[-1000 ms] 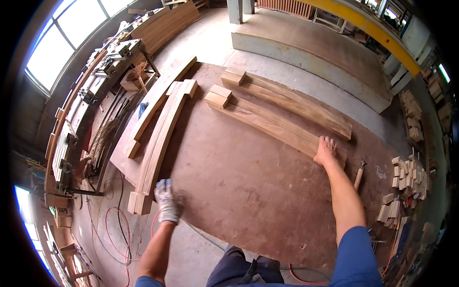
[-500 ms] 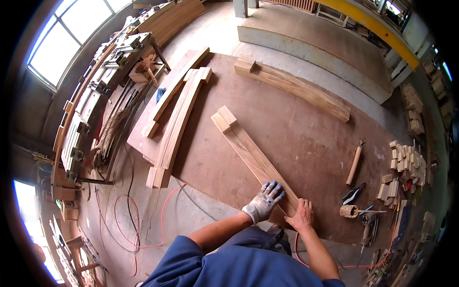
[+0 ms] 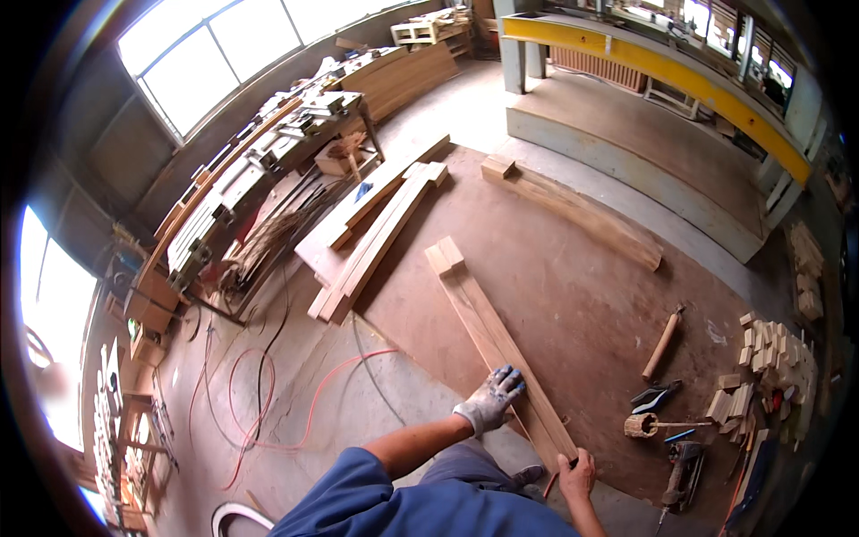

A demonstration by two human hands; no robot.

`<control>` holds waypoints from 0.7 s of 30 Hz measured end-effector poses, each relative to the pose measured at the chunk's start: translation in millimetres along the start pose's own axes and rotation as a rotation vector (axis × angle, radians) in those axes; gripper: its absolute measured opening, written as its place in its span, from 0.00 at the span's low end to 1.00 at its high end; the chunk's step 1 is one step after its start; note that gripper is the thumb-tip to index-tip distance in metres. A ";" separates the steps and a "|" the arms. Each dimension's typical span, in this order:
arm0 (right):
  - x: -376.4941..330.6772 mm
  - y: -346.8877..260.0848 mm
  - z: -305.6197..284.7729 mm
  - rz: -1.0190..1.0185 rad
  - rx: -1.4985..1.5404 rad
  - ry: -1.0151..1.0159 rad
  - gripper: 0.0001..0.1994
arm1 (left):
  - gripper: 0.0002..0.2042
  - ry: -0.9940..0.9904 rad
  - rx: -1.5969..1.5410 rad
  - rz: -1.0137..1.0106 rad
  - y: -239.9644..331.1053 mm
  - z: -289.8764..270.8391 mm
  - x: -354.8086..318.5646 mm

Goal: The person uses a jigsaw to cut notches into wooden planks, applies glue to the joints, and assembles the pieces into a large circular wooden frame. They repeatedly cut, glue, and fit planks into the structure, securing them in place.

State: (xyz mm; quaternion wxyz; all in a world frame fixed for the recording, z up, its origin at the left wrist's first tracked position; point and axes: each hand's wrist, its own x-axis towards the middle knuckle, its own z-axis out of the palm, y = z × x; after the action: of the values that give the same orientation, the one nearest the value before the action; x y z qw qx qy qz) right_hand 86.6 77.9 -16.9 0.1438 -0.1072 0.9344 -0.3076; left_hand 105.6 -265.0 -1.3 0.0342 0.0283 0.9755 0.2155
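Looking down from head height, I'm seeing a long wooden beam (image 3: 501, 336) lying aslant on the brown tabletop (image 3: 573, 304), its far end pointing away to the left and its near end reaching the right hand (image 3: 577, 473) close to the tabletop's near edge. That hand, bare, is curling its thumb and fingers about the near end and holding it, so the beam is stretching away in front of it. The left hand (image 3: 490, 399), in a pale, smudged glove (image 3: 481, 410) with bluish fingertips, is resting on the beam's left side a little farther up; its fingers are lying nearly straight and slightly apart, touching the wood without closing around it. The beam itself is looking pale brown and straight, with a line running lengthwise along its upper face and a short raised block (image 3: 445, 256) sitting at the far end. A similar timber (image 3: 582, 210) is lying well apart, along the far side, and more lengths of wood (image 3: 380, 246) are resting at the left. Over to the right, a wood-handled hammer (image 3: 662, 345) is lying near a heap of small wooden pieces (image 3: 774, 353).
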 end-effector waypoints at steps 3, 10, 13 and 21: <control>10.6 18.3 11.7 -0.034 0.137 -0.047 0.28 | 0.39 0.077 0.044 -0.071 22.4 7.1 0.8; 12.6 15.2 3.8 0.030 0.245 -0.108 0.24 | 0.41 -0.046 0.090 -0.173 42.8 1.8 -0.6; 8.2 13.7 9.5 0.039 0.257 -0.081 0.23 | 0.43 -0.096 0.161 -0.152 38.3 1.1 -8.7; -30.7 -18.0 22.0 0.123 0.214 -0.036 0.22 | 0.44 -0.139 0.124 -0.052 16.8 -13.1 -25.8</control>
State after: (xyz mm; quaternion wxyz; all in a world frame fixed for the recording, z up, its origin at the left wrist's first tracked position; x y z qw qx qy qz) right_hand 124.7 60.5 -16.7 0.1896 -0.0393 0.8984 -0.3941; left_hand 130.9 -257.1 19.0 0.1057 0.0199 0.9826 0.1513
